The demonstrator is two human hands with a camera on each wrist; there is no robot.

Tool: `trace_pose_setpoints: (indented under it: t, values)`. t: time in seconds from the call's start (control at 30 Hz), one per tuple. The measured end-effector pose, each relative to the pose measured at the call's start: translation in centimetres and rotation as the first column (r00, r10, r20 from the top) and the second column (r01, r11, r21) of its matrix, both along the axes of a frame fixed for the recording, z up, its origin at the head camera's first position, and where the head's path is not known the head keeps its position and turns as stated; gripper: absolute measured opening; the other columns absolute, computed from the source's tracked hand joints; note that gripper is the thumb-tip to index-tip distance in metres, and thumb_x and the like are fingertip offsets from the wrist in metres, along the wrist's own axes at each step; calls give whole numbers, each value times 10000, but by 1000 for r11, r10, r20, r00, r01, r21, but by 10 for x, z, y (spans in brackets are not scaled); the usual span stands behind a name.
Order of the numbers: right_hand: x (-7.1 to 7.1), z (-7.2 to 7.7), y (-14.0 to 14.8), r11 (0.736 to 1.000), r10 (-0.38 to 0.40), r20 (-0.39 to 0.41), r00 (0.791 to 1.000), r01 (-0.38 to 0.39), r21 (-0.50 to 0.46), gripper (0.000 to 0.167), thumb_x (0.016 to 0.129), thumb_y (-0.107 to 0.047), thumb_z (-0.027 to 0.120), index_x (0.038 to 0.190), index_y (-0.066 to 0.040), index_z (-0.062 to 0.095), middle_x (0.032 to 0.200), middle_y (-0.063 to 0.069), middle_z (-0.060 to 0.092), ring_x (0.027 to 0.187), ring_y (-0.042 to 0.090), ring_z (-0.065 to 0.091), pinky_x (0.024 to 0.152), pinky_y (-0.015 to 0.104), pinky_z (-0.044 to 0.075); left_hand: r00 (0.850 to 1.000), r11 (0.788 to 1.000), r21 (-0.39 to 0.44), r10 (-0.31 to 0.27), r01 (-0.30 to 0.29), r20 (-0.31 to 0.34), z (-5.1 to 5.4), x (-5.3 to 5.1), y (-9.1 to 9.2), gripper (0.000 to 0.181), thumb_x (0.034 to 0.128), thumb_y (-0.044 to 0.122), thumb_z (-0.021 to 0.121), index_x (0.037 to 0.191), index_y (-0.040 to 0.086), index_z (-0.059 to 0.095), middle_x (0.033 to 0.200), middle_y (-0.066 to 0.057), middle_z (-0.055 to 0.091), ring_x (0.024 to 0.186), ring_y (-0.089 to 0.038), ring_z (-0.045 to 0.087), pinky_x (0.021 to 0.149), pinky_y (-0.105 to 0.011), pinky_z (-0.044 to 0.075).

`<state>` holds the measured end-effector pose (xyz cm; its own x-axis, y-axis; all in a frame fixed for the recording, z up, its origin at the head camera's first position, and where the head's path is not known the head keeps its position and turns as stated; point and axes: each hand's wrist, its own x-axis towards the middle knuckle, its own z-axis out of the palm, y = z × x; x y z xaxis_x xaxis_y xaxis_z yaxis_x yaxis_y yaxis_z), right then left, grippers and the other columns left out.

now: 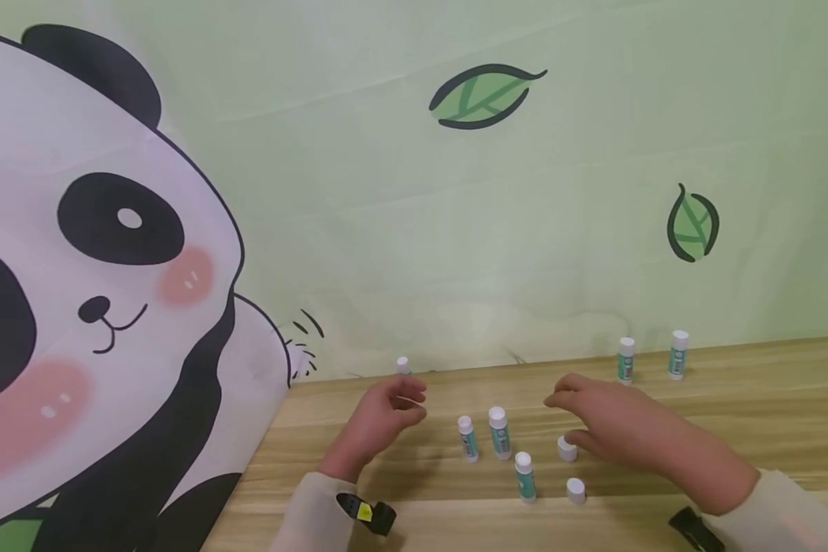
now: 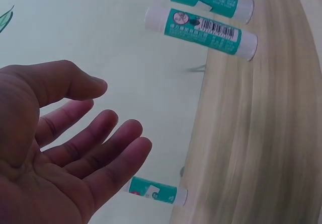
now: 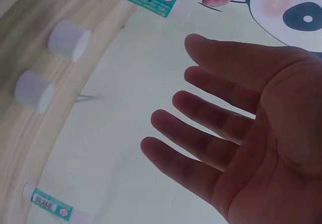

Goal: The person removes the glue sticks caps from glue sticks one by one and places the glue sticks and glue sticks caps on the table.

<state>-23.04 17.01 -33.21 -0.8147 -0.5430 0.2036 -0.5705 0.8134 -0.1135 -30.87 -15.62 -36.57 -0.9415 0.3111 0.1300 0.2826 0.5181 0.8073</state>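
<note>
My left hand (image 1: 386, 418) hovers over the left part of the table, its fingers loosely bent around air. Behind it, a white-and-teal glue stick (image 1: 403, 366) is partly hidden. To its right stand two glue sticks, a smaller one (image 1: 468, 439) and a thicker one (image 1: 500, 433); another glue stick (image 1: 525, 477) stands nearer. My right hand (image 1: 621, 422) hangs above the table with fingers extended, holding nothing. Beside its thumb is a short white cap (image 1: 567, 448), and a second white cap (image 1: 576, 491) sits closer to me. In both wrist views the palms hold nothing.
At the back right two more glue sticks stand upright, one (image 1: 625, 360) left of the other (image 1: 678, 355). The wood-grain table (image 1: 448, 521) meets a pale green backdrop (image 1: 386, 230) printed with a panda and leaves.
</note>
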Motion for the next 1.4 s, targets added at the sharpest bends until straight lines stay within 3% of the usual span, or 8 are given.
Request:
trace_pose_setpoints:
  t: [0.27, 0.4, 0.6, 0.9, 1.17, 1.4]
  values:
    - [-1, 10, -12, 1000, -2, -61, 998, 0, -31, 413, 877, -222, 711, 1252, -79, 613, 1228, 101, 600, 952, 223, 663, 785, 385, 568, 998, 998, 11, 63, -63, 9, -4, -6, -5, 254, 883, 185, 692, 1119, 121, 624, 1096, -100, 653, 980, -200, 636, 825, -358, 543]
    - [-4, 14, -20, 996, -2, -37, 999, -2, -91, 411, 898, -230, 686, 1273, -83, 602, 1260, 113, 603, 1059, 281, 645, 870, 444, 548, 996, 996, 17, 87, -87, 11, -8, -9, -9, 279, 887, 196, 688, 1133, 85, 615, 1066, -99, 660, 937, -197, 642, 786, -337, 542]
    - [-17, 12, -32, 979, 2, -23, 1000, -6, -205, 415, 904, -224, 681, 1285, -82, 598, 1238, 89, 620, 1077, 261, 635, 897, 444, 539, 990, 989, 49, 138, -139, 34, -13, -18, -13, 331, 890, 189, 681, 1173, 40, 595, 1065, -115, 645, 910, -197, 639, 767, -323, 550]
    - [-32, 11, -55, 959, 50, -51, 997, -62, -275, 388, 923, -234, 655, 1286, -109, 599, 1246, 70, 625, 1129, 269, 613, 936, 453, 517, 963, 956, 112, 270, -270, 12, -28, -34, -17, 377, 868, 174, 695, 1204, 47, 579, 1113, -175, 630, 1034, -292, 627, 808, -370, 537]
    - [-38, 13, -71, 962, 37, -33, 999, -45, -269, 423, 925, -261, 655, 1311, -105, 580, 1287, 85, 603, 1171, 276, 591, 968, 461, 502, 946, 930, 176, 312, -323, 89, -36, -46, -14, 545, 867, 211, 693, 1345, 54, 484, 1320, -216, 523, 1234, -360, 518, 966, -475, 483]
    - [-44, 17, -80, 958, 33, -24, 999, -38, -284, 447, 917, -266, 667, 1318, -92, 573, 1305, 98, 597, 1194, 285, 581, 987, 458, 491, 942, 929, 171, 310, -329, 133, -38, -57, -8, 612, 850, 227, 702, 1385, 89, 437, 1390, -227, 464, 1297, -378, 456, 1019, -524, 435]
